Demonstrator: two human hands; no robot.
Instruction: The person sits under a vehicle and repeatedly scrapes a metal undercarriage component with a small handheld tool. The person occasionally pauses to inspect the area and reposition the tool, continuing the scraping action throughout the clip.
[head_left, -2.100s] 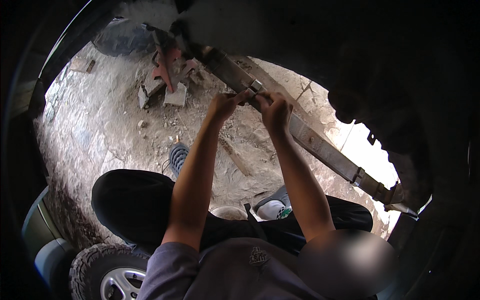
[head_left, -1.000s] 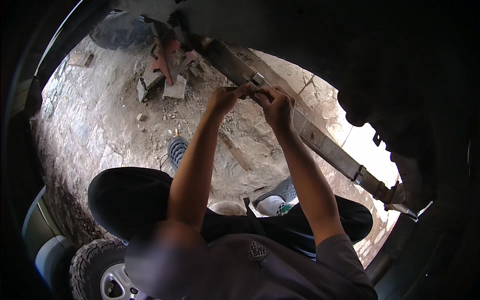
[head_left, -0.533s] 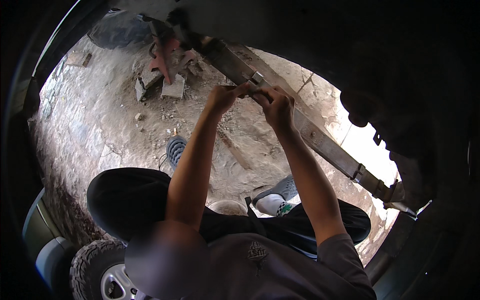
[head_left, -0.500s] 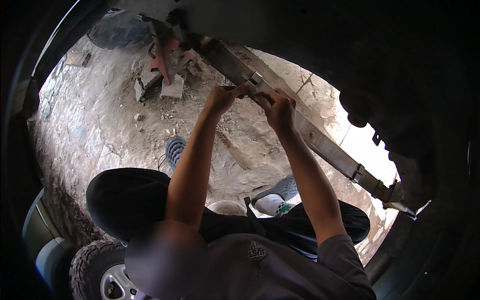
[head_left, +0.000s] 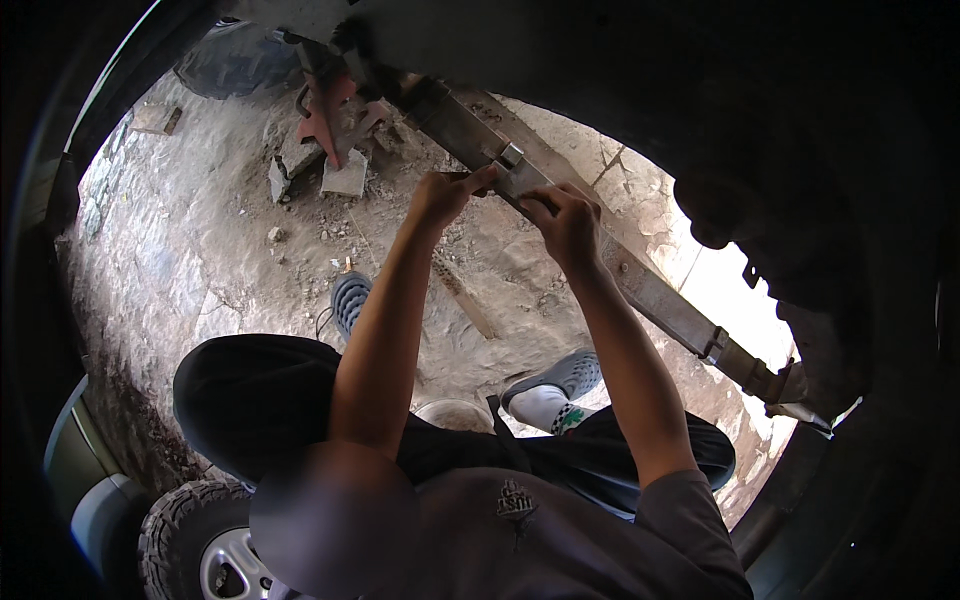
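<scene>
The largest thing here is the rough ground (head_left: 210, 240), and over it, ahead of me, runs the long metal bar (head_left: 655, 298). Its long axis goes slantwise, from the upper left, away from me, down to the lower right. Both my hands are at its near edge, left of the middle of its visible length. My left hand (head_left: 440, 198) is further up along the bar; its thumb and fingers are brought close together. My right hand (head_left: 568, 222) is lower along it, with the fingers curled over the bar and the thumb bent in. A small gap separates the fingertips. Whether either hand pinches something small, I cannot tell. The smallest thing, the shiny metal clip (head_left: 511, 154), sits on the bar just beyond my fingertips, nearer to the left ones.
</scene>
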